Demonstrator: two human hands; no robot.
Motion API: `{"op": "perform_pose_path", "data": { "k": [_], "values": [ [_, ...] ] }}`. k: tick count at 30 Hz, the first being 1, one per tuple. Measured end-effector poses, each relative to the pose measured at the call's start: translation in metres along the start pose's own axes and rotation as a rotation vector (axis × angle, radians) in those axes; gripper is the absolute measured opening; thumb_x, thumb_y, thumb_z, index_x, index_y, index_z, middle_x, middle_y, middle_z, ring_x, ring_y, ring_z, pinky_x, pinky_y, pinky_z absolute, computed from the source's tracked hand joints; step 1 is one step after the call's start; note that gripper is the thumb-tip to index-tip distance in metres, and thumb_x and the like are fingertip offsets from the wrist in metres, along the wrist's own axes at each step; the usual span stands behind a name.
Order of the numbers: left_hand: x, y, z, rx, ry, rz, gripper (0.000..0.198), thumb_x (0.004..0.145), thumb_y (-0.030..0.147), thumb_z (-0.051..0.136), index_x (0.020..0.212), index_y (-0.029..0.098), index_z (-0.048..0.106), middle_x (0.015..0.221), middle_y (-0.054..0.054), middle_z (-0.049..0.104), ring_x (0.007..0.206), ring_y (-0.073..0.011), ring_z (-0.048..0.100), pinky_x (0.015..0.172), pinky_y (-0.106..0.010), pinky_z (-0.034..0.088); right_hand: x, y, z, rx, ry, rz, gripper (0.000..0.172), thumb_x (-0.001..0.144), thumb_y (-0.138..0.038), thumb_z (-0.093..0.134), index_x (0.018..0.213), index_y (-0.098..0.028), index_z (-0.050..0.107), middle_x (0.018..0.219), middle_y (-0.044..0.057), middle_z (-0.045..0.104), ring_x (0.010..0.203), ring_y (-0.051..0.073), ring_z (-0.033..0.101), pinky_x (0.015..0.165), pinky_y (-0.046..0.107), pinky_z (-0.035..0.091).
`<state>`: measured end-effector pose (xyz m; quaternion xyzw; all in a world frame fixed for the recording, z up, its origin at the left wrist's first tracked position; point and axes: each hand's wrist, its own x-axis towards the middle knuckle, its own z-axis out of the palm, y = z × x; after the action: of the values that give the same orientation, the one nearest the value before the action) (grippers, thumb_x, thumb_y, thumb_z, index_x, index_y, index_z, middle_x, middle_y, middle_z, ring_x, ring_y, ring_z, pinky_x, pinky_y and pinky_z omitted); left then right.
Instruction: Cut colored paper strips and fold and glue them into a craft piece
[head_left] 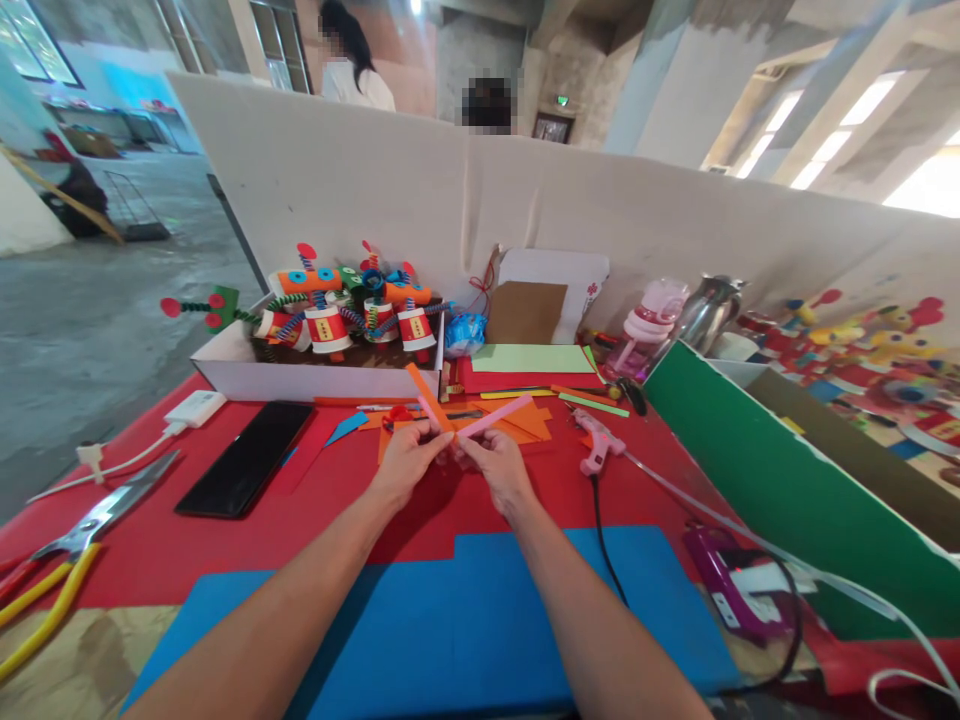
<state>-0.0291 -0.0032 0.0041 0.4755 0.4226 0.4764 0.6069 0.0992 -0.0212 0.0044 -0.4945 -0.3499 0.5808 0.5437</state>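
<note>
Over the red tabletop, my left hand [409, 458] and my right hand [498, 464] meet with their fingertips almost touching. Between them they pinch narrow paper strips: an orange strip [429, 398] slants up from my left fingers, and a pink strip [501, 413] runs out to the upper right past my right fingers. The point where the strips cross is partly hidden by my thumbs. Orange paper pieces [529, 424] lie just beyond my hands. Right of them rests a pink glue gun [598, 442] with its cord trailing toward me.
A white box [315, 381] at the back left holds several paper-cup figures [327, 331]. Left lie a black phone [246, 460] and large scissors [94, 525]. Blue sheets [450, 625] lie under my forearms. A green-sided box [780, 490] and purple device [731, 580] stand right.
</note>
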Motion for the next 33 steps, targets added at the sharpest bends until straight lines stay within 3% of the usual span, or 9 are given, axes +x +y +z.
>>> {"op": "perform_pose_path", "data": {
  "k": [4, 9, 20, 25, 30, 33],
  "values": [
    [-0.0004, -0.0014, 0.0013, -0.087, -0.021, -0.029, 0.029, 0.064, 0.041, 0.073, 0.070, 0.015, 0.062, 0.058, 0.000, 0.060, 0.051, -0.0094, 0.049, 0.052, -0.023, 0.039, 0.0019, 0.0038, 0.0016, 0.078, 0.057, -0.039, 0.026, 0.056, -0.036, 0.075, 0.066, -0.015, 0.062, 0.054, -0.001, 0.062, 0.049, 0.011, 0.053, 0.052, 0.025, 0.041],
    [-0.0010, -0.0012, 0.0026, -0.038, 0.011, -0.009, 0.029, 0.058, 0.038, 0.077, 0.065, 0.015, 0.062, 0.057, 0.000, 0.059, 0.050, -0.0088, 0.048, 0.050, -0.022, 0.038, 0.0000, 0.0065, 0.0063, 0.068, 0.067, -0.114, 0.022, 0.059, -0.035, 0.073, 0.063, -0.016, 0.063, 0.056, 0.000, 0.063, 0.050, 0.011, 0.052, 0.051, 0.024, 0.038],
    [-0.0007, 0.0014, 0.0003, 0.007, -0.036, -0.007, 0.029, 0.058, 0.039, 0.076, 0.058, 0.016, 0.058, 0.053, 0.001, 0.056, 0.050, -0.0094, 0.046, 0.051, -0.023, 0.035, -0.0042, 0.0031, 0.0054, 0.025, 0.053, -0.087, 0.023, 0.061, -0.037, 0.071, 0.057, -0.015, 0.063, 0.051, -0.001, 0.058, 0.048, 0.009, 0.045, 0.049, 0.023, 0.034],
    [-0.0012, 0.0035, -0.0001, 0.070, -0.056, 0.018, 0.029, 0.061, 0.040, 0.074, 0.060, 0.015, 0.059, 0.057, 0.000, 0.058, 0.052, -0.0098, 0.048, 0.054, -0.024, 0.038, -0.0029, 0.0044, 0.0049, 0.049, 0.075, -0.054, 0.025, 0.059, -0.038, 0.073, 0.062, -0.015, 0.064, 0.053, -0.001, 0.060, 0.049, 0.010, 0.049, 0.051, 0.024, 0.038],
    [-0.0030, 0.0054, 0.0018, -0.083, -0.001, -0.040, 0.033, 0.064, 0.046, 0.072, 0.070, 0.015, 0.061, 0.056, 0.001, 0.057, 0.050, -0.0100, 0.048, 0.050, -0.024, 0.040, -0.0035, 0.0022, 0.0040, 0.019, 0.062, -0.074, 0.025, 0.058, -0.038, 0.074, 0.067, -0.016, 0.065, 0.052, -0.001, 0.059, 0.048, 0.011, 0.050, 0.051, 0.025, 0.039],
    [-0.0021, 0.0054, 0.0009, -0.091, 0.040, -0.022, 0.032, 0.061, 0.043, 0.075, 0.067, 0.015, 0.059, 0.054, 0.002, 0.056, 0.049, -0.0092, 0.048, 0.049, -0.023, 0.039, -0.0056, 0.0006, 0.0049, -0.042, 0.010, -0.109, 0.020, 0.061, -0.036, 0.073, 0.064, -0.017, 0.065, 0.052, -0.001, 0.059, 0.050, 0.011, 0.049, 0.051, 0.024, 0.038]
  ]
}}
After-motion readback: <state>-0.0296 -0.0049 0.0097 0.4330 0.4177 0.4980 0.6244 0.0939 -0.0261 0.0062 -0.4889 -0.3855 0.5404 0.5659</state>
